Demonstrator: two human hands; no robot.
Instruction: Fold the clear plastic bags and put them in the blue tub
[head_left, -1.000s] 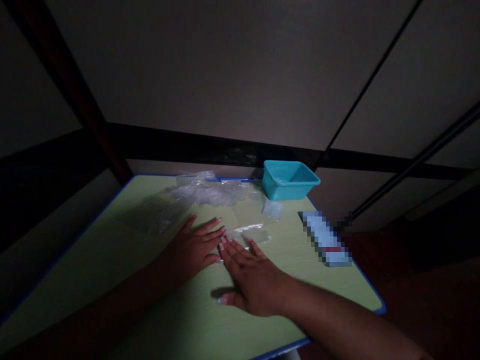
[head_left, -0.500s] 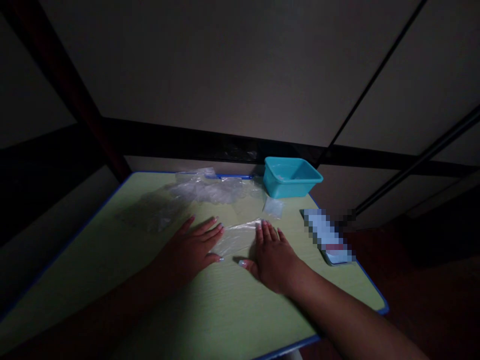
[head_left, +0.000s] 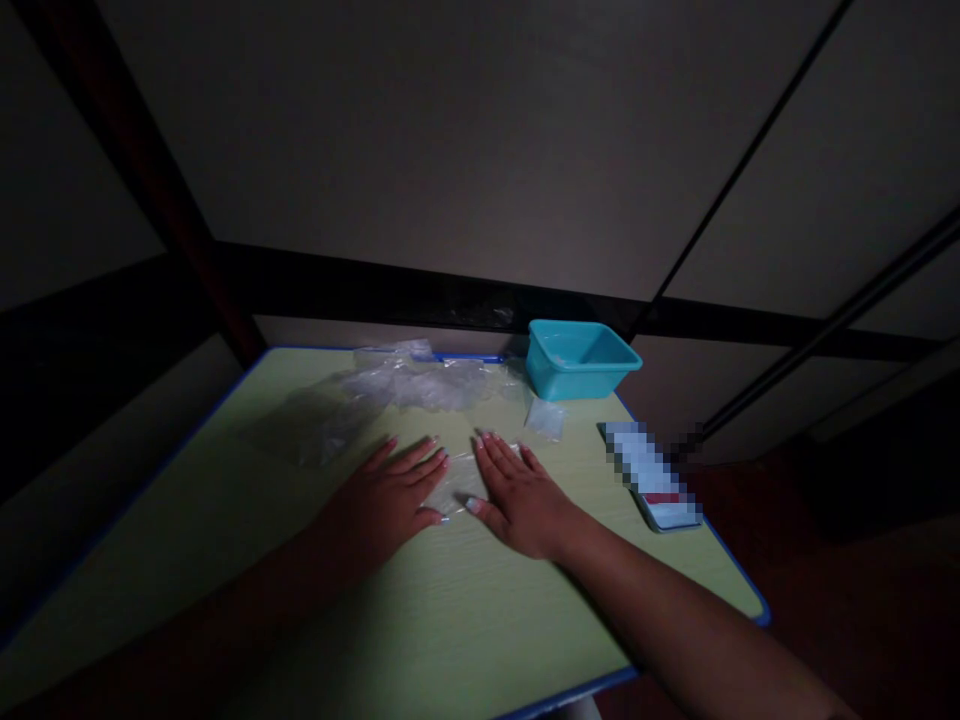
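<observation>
A clear plastic bag lies flat on the light green table between my hands. My left hand rests palm down at the bag's left edge, fingers spread. Across the bag's right part lies my right hand, palm down, its fingers stretched out and its thumb apart, covering some of the plastic. Just beyond the right fingertips is a small whitish packet. A heap of crumpled clear bags spreads along the back of the table.
A turquoise bin stands at the back right corner. Near the right edge lies a phone-like flat object, partly blurred out. The table has a blue rim, and a dark-striped cabinet wall rises behind it.
My right hand has moved left over the clear bag, closer to my left hand. My left hand has stayed nearly in place. The view has shifted slightly.
</observation>
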